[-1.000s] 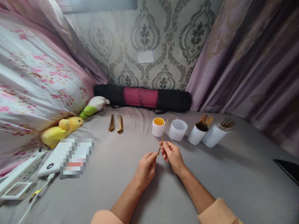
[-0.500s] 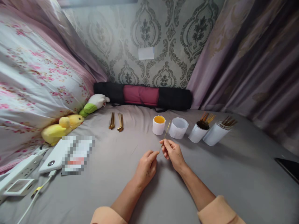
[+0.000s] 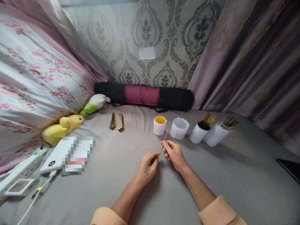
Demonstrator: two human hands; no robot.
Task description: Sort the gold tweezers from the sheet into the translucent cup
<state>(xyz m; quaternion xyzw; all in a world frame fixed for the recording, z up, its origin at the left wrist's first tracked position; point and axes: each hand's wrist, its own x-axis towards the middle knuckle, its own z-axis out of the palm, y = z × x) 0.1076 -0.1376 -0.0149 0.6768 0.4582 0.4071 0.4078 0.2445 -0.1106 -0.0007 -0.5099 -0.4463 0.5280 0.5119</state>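
1. The stick [image 3: 166, 134], thin and gold, is running between the two hands above the gray cloth [image 3: 98, 190], in front of the row of containers.
2. Its long axis is slanting: the lower end is pointing back toward the left hand [image 3: 148, 166], and the upper end is pointing up, away from the person and slightly right.
3. The upper end is appearing faint and is lining up, in this view, with the gap between the yellow-filled cup [image 3: 159, 129] and the clear tub [image 3: 179, 133].
4. The right hand [image 3: 173, 153] is pinching the stick partway along its length between thumb and forefinger; the other fingers are curling under.
5. The left hand is keeping its thumb and forefinger at the lower end, with a slight gap showing between them; whether they are gripping it, the view is not telling.
6. Compared with half a second ago, the upper end is sitting farther left, nearer the yellow-filled cup.
7. The left thumb and forefinger are standing more apart than in that frame.
8. Compared with one second ago, the stick is looking narrower; the right hand is holding nearly the same position.
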